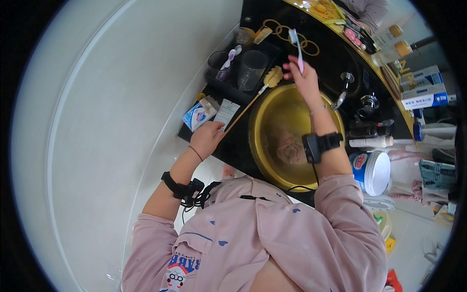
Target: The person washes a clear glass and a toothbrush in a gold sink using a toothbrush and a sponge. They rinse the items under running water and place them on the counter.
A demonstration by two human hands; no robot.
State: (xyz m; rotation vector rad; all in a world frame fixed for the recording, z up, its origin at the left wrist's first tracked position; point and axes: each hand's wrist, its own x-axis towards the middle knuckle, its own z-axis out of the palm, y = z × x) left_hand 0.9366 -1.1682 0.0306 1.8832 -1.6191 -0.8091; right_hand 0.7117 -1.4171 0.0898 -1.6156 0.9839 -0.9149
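My right hand [305, 81] is raised over the far rim of a gold-coloured wash basin [256, 127]. It grips a toothbrush [298, 49] by its pink handle, bristle head pointing away from me. Wet-looking cloth or a similar crumpled thing [290, 148] lies in the basin. At the counter's left front corner, my left hand [206, 140] is beside a white squeeze tube [227, 114] and the lower end of a thin wooden stick [240, 114] topped with a yellow sponge-like head [273, 76]. Whether its fingers hold the stick or only touch there, I cannot tell.
A black tray [233, 94] carries a glass mug [251, 69] and a dark cup [218, 64] holding a purple-and-white brush. A blue-and-white box [199, 116] stands by the tube. Right of the basin are a chrome faucet [341, 100], bottles and a blue-and-white tub [370, 171].
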